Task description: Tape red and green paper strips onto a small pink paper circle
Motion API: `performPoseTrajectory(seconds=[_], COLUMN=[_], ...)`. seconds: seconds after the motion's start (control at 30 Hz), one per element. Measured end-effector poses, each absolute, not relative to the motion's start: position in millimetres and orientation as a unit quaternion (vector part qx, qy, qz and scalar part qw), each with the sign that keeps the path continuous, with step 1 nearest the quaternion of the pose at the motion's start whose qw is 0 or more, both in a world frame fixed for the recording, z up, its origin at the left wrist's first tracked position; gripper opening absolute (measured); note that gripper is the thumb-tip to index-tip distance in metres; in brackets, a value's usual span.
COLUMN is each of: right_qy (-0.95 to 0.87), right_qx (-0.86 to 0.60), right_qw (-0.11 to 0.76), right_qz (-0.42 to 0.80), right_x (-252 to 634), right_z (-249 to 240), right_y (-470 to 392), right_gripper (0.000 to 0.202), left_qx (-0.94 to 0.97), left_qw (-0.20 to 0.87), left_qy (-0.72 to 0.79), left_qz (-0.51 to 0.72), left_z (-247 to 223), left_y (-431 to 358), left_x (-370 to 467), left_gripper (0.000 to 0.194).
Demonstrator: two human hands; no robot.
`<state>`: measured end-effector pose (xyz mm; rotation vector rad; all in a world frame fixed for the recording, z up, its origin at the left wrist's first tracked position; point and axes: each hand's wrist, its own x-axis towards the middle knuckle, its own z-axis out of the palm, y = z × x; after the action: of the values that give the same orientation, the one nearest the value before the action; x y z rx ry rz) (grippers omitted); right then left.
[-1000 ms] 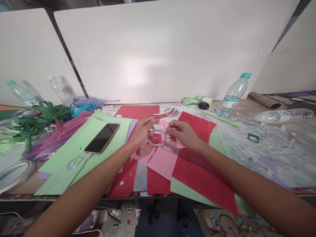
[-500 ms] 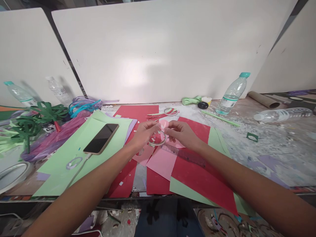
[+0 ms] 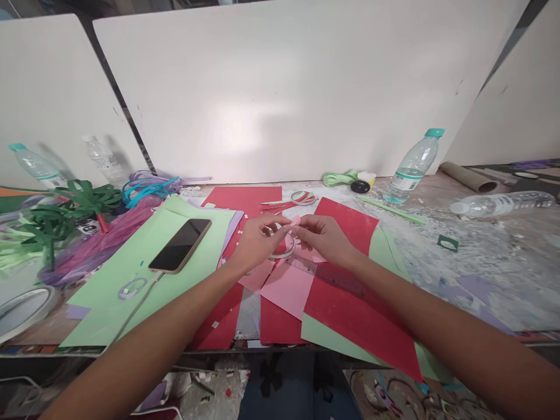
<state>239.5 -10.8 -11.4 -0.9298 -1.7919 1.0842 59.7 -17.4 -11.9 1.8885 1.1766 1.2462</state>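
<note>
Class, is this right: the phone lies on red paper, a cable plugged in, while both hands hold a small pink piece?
No: the phone lies on light green paper, as the head view shows. The cable is plugged in, and left hand and right hand hold the small pink piece.

I can see two bare arms reaching in. The left arm [image 3: 153, 335] comes from 7 o'clock and points up to 2 o'clock. The right arm [image 3: 437, 321] comes from 4 o'clock and points to 10 o'clock. The left hand [image 3: 261, 236] and the right hand [image 3: 326, 236] meet in the middle, fingertips close together. Each hand is curled, with its thumb and pointing finger in a pinch. The legs [image 3: 300, 388] are down at 6 o'clock.
</note>
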Motion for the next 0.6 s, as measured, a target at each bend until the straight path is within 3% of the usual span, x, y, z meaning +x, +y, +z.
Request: performPoseTrajectory(seconds=[0.27, 0.6], right_qy=[-0.74, -0.716], right_qx=[-0.41, -0.432], right_qw=[0.406, 0.388], right_qz=[0.346, 0.387], right_x=[236.6, 234.7], right_z=[-9.2, -10.2], right_y=[-17.3, -14.4], right_gripper=[0.022, 0.018], left_qx=[0.711, 0.697], left_qw=[0.29, 0.334], left_qy=[0.456, 0.486], left_qz=[0.449, 0.408], left_z=[-9.0, -7.6], left_y=[-17.9, -14.8], left_x=[56.4, 56.6], left_gripper=[0.021, 0.022])
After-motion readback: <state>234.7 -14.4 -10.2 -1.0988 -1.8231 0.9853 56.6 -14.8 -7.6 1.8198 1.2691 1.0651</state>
